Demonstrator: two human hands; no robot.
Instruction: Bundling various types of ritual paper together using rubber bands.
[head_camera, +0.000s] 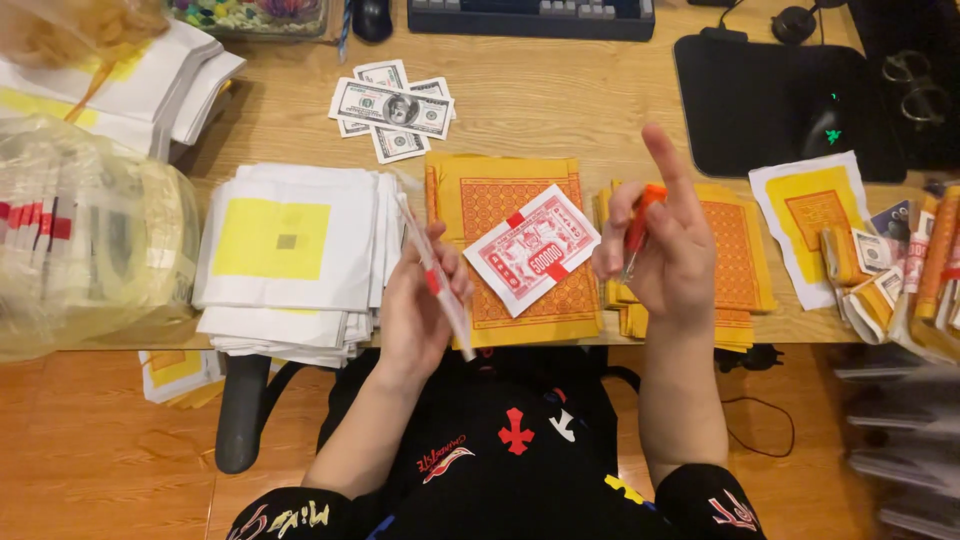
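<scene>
My left hand (420, 305) grips a thin white pen body with a red band (436, 280), held slanting over the desk's front edge. My right hand (665, 245) pinches a small orange pen cap (640, 225), index finger raised. Between the hands lies a red-and-white paper note (530, 250) on a stack of yellow sheets with orange printed squares (500, 200). A second such yellow stack (740, 260) sits under and right of my right hand.
A pile of white sheets with yellow squares (290, 250) lies left. Grey banknote-style papers (392, 108) sit further back. A clear plastic bag (90, 240), a keyboard (530, 15), a black mouse pad (780, 100) and bundled papers (890, 270) surround them.
</scene>
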